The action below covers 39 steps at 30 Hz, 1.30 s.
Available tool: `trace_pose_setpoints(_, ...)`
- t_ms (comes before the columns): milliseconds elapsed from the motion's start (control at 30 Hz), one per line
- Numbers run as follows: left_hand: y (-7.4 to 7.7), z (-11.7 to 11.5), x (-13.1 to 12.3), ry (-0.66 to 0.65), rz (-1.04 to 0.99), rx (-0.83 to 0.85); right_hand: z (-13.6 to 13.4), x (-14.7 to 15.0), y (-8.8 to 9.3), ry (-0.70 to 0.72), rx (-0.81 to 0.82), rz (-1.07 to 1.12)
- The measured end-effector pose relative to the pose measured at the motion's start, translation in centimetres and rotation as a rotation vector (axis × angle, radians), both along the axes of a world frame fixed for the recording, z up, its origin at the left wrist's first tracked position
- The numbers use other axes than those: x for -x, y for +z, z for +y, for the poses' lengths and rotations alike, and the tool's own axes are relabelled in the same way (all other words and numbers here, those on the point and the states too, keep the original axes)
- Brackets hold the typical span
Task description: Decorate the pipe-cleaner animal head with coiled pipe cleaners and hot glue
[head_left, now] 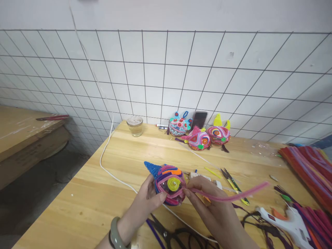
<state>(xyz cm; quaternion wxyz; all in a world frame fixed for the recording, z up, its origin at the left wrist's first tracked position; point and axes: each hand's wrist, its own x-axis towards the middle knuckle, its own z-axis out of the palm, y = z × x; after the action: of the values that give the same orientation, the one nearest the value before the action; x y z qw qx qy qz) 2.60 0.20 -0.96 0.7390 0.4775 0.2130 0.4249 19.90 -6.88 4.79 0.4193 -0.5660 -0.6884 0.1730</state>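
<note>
My left hand [149, 197] is wrapped around a round ornament [169, 169] covered in coloured pipe cleaners, with a blue horn at its upper left and a yellow spiral eye. Between the thumb and fingers of my right hand [207, 197] is a pink pipe cleaner [241, 195], pinched against the ornament's right side. Its free end sticks out to the right. Behind my right hand lies a white glue gun [198, 177], partly covered. Below the ornament, black scissors [166, 233] rest on the table.
Three finished-looking ornaments [180, 125] stand along the tiled wall, beside a glass cup [135, 126]. Tweezers and yellow-handled scissors [233, 183] lie to the right. A second white glue gun [287, 221] and bundled pipe cleaners [308, 166] occupy the right side. A white cord [114, 176] crosses the wooden table.
</note>
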Motion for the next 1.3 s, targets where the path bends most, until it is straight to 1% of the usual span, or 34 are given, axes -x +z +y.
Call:
trace_pose_setpoints(133, -0.19, 0.16, 0.09, -0.011, 0.009, 0.0, 0.03, -0.19, 0.0, 0.027, 0.003, -0.012)
trace_pose_setpoints(233, -0.32, 0.18, 0.12, -0.008, 0.013, -0.008, -0.06, -0.18, -0.05, 0.015, 0.018, 0.012)
trace_pose_setpoints(400, 0.02, 0.03, 0.13, -0.007, 0.017, -0.017, -0.14, -0.13, -0.16, 0.027, 0.037, 0.049)
trace_pose_setpoints(567, 0.24, -0.07, 0.12, -0.007, 0.019, -0.016, -0.29, 0.2, 0.36, -0.017, 0.138, 0.086)
trace_pose_setpoints(633, 0.15, -0.06, 0.12, -0.005, 0.026, -0.014, -0.34, 0.34, 0.6, -0.029, 0.159, 0.101)
trace_pose_setpoints(800, -0.27, -0.05, 0.13, 0.006, 0.038, 0.01, -0.22, 0.43, 0.8, -0.03, 0.15, 0.168)
trace_pose_setpoints(1000, -0.53, -0.05, 0.2, -0.048, 0.031, -0.013, 0.03, 0.34, 0.73, -0.03, 0.181, 0.212)
trace_pose_setpoints(1133, -0.33, -0.08, 0.21, -0.076, 0.018, 0.014, 0.04, 0.38, 0.7, -0.02, 0.215, 0.232)
trace_pose_setpoints(1300, 0.01, -0.14, 0.0, -0.097, -0.015, 0.098, 0.11, 0.41, 0.46, -0.025, 0.256, 0.275)
